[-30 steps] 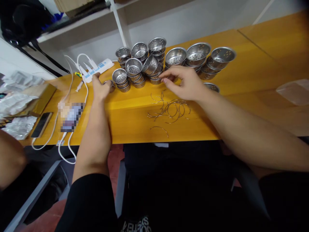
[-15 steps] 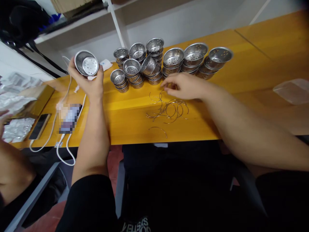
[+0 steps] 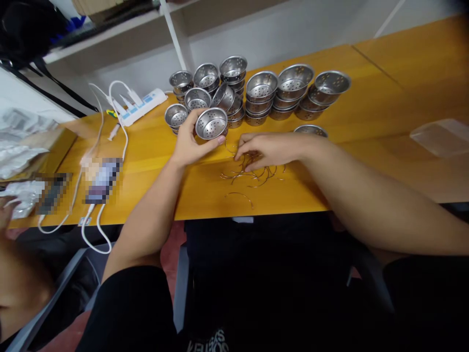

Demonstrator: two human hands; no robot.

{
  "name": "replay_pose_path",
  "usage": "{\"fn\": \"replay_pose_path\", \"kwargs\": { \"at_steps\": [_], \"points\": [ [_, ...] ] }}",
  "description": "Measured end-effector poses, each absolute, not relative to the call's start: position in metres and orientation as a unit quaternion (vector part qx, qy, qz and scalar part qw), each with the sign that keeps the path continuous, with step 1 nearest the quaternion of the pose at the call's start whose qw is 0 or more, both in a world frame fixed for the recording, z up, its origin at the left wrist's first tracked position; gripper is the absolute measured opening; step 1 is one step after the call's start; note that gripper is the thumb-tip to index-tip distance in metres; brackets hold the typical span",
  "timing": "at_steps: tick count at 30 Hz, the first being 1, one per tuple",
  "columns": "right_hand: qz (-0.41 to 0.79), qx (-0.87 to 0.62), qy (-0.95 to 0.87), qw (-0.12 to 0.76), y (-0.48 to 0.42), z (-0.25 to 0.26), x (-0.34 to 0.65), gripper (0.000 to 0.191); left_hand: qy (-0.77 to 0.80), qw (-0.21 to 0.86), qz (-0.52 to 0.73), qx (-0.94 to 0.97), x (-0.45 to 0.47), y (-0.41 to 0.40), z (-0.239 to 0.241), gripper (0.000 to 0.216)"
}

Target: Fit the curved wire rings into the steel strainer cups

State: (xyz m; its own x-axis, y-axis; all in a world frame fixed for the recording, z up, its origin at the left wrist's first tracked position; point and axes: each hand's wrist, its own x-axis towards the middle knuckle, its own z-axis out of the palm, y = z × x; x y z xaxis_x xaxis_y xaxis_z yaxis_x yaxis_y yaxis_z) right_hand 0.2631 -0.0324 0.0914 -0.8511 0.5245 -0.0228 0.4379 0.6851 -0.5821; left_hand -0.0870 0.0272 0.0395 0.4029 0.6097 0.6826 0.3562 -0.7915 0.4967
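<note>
My left hand (image 3: 192,144) grips a perforated metal cup (image 3: 211,123) by its sides, the cup's mouth tilted toward me. Just right of it, my right hand (image 3: 262,149) reaches down over a loose pile of thin curved wires (image 3: 262,177). Its fingers are bent but apart, and I see nothing held between them. One curved wire (image 3: 240,194) lies separately, nearer the table edge. Behind both hands stand several stacks of perforated metal cups (image 3: 261,93), with one cup (image 3: 224,97) lying tilted on top. Another cup (image 3: 310,129) is partly hidden behind my right forearm.
On the left are a white power strip (image 3: 144,107), a phone (image 3: 104,181) with cables and a small syringe-like item (image 3: 114,132). Plastic bags (image 3: 18,156) and another person's arm (image 3: 22,278) are farther left. A clear plastic piece (image 3: 439,139) lies right.
My left hand has brought its cup rightward and down from beside the power strip to the front of the stacks. My right hand has moved slightly down and left over the wires.
</note>
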Motion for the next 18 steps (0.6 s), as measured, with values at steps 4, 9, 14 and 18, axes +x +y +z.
{"fn": "replay_pose_path", "kwargs": {
  "at_steps": [4, 9, 14, 18],
  "points": [
    [0.301, -0.270, -0.912, 0.071, -0.036, 0.092, 0.252, 0.026, 0.286, 0.128, 0.476, 0.822, -0.094, 0.035, 0.039, 0.109],
    [0.280, -0.258, -0.922, 0.067, -0.036, 0.093, 0.250, 0.018, 0.277, 0.128, 0.481, 0.822, -0.094, 0.034, 0.040, 0.106],
    [0.302, -0.270, -0.911, 0.081, -0.039, 0.097, 0.253, 0.014, 0.284, 0.131, 0.465, 0.828, -0.092, 0.034, 0.038, 0.105],
    [0.325, -0.304, -0.889, 0.108, -0.038, 0.102, 0.258, 0.018, 0.293, 0.133, 0.454, 0.831, -0.092, 0.036, 0.035, 0.108]
  ]
}}
